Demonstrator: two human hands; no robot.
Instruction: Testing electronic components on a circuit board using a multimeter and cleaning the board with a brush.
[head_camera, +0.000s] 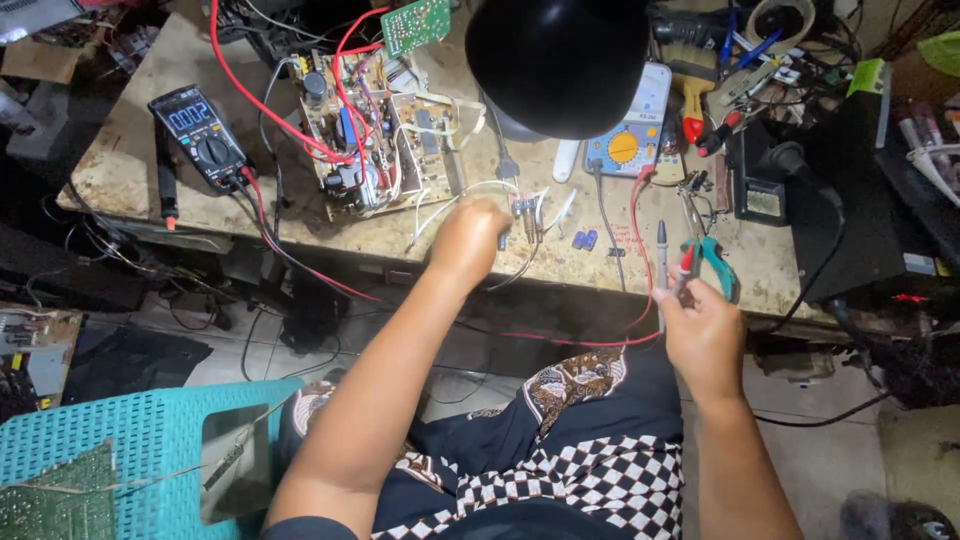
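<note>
Your left hand (466, 240) pinching a small wired component (525, 207) just beside the brown circuit board (375, 130), your right hand (703, 335) gripping two slim pointed probes (672, 262).

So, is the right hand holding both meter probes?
Yes: the right hand grips the red probe and the black probe together, tips pointing up over the bench edge.

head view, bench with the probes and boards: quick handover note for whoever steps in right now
Left hand: closed on a small component with leads at the bench front edge.
Right hand: holds a black probe and a red probe together, tips up, off the component.
Open circuit board lies centre, black multimeter to its left with display lit, blue-and-yellow meter under the lamp. Teal-handled pliers beside the right hand.
Done: component picked up, probes in hand.
Left: probes not yet touching the leads.
</note>
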